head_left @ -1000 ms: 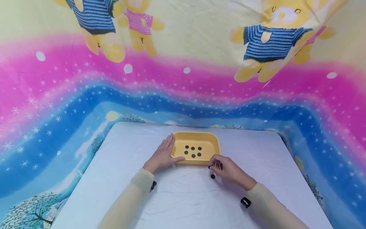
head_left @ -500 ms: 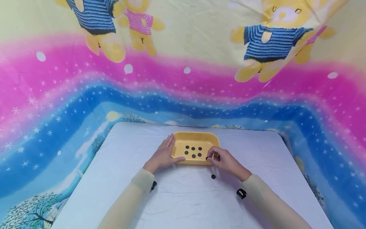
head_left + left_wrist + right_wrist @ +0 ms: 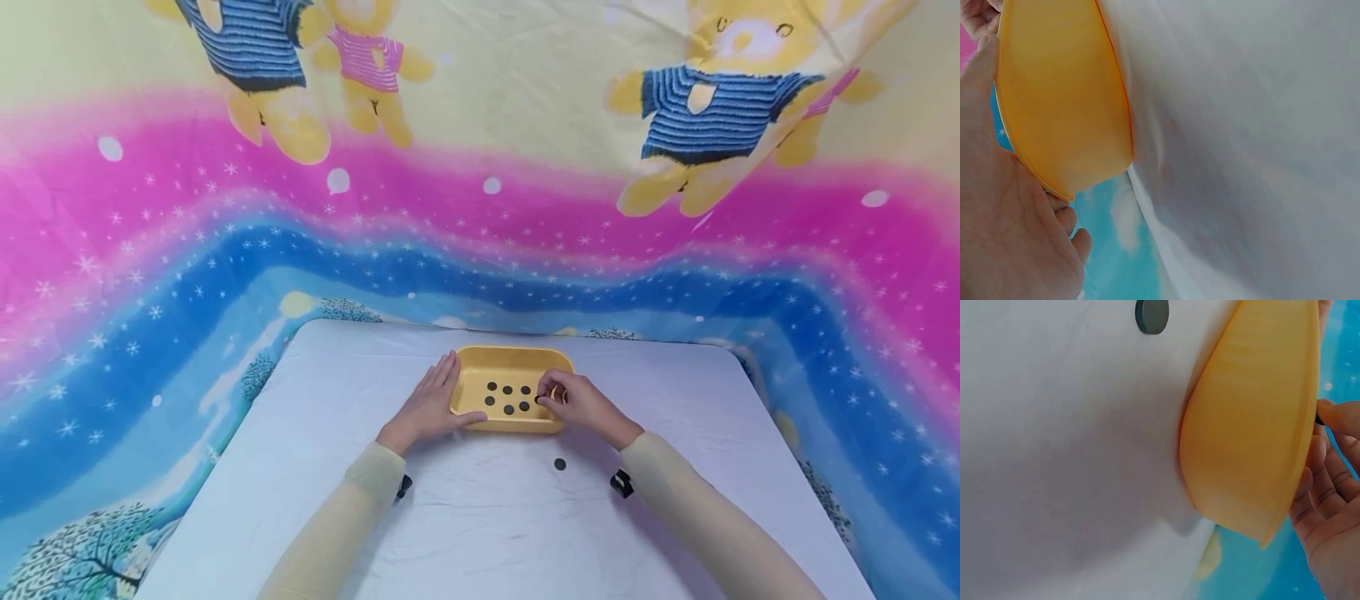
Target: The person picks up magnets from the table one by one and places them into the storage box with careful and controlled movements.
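Note:
A yellow plastic box (image 3: 513, 424) stands on the white-covered table, with several black discs (image 3: 507, 390) laid in two rows on its floor. At its left end my left hand (image 3: 426, 407) rests on the rim, fingers straight along the side and thumb along the front edge. My right hand (image 3: 587, 407) pinches a small black disc (image 3: 537, 400) between thumb and fingertips, over the right part of the box and just right of the rows. The right wrist view shows only a sliver of that disc (image 3: 1319, 417) past the box's rim.
One more black disc (image 3: 560, 464) lies on the white tablecloth (image 3: 480, 533) in front of the box's right corner. A patterned cloth (image 3: 480, 225) with printed bears hangs behind and around the table.
My right hand has carried its disc from the table in front of the box up over the rim and leftward, beside the rows. The left hand and box have stayed put.

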`<state>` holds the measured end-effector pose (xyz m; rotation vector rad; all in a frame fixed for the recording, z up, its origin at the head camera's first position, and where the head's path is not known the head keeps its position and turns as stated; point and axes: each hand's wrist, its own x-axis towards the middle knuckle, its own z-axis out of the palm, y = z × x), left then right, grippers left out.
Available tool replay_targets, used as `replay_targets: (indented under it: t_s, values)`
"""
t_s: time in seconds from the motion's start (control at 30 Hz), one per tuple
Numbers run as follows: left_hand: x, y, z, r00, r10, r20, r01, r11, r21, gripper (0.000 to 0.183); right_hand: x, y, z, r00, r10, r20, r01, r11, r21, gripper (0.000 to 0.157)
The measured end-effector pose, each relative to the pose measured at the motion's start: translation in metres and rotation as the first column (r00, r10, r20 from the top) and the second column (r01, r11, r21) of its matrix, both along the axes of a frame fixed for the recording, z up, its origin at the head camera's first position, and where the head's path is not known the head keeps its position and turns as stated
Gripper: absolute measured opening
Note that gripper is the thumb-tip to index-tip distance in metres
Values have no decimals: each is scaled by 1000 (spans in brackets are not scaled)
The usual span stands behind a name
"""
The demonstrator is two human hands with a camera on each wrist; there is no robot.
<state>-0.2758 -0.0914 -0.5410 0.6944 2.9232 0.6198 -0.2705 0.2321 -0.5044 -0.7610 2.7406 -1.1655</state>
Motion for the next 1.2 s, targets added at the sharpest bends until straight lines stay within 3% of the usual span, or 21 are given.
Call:
replay_targets:
  t_s: [0.63,0.87,1.2]
  values:
    - [0,1,0,1000,11,-6,-11,1000,2,129,-23,-7,-11,997,-39,63,31,993,118,15]
    - [0,1,0,1000,6,-12,-6,1000,0,128,-28,-13,-13,994,-84,63,68,972,224,16]
    - [0,1,0,1000,20,8,-20,1000,0,129,-33,-19,-15,998,-64,21,54,940,337,17]
